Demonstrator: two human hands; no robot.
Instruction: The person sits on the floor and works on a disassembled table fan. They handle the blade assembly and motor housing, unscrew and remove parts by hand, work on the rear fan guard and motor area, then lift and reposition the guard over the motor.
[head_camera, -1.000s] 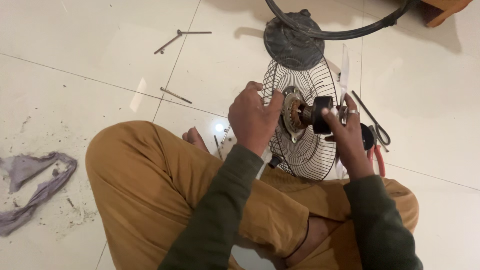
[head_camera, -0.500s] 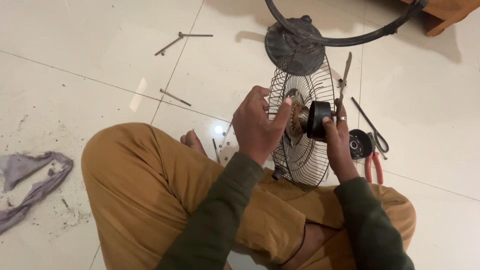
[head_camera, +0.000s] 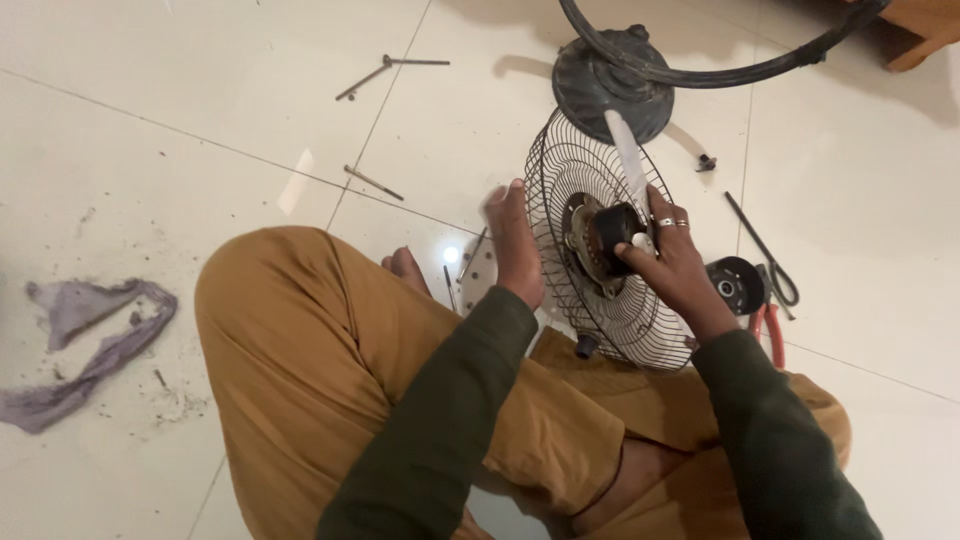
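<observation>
Left hand (head_camera: 515, 245) has let go of the fan guard (head_camera: 600, 255) and now rests flat and open at its left rim, right hand (head_camera: 670, 265) still grips the black motor hub (head_camera: 612, 232) at the guard's centre, so the guard stands on the floor held only there.

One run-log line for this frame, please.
left hand: flat against wire fan guard rim | right hand: gripping black motor hub at guard centre | pliers: on floor, right

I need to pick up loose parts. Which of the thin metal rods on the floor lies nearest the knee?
The short straight rod, alone below the bent pair lying farther up the floor.
</observation>
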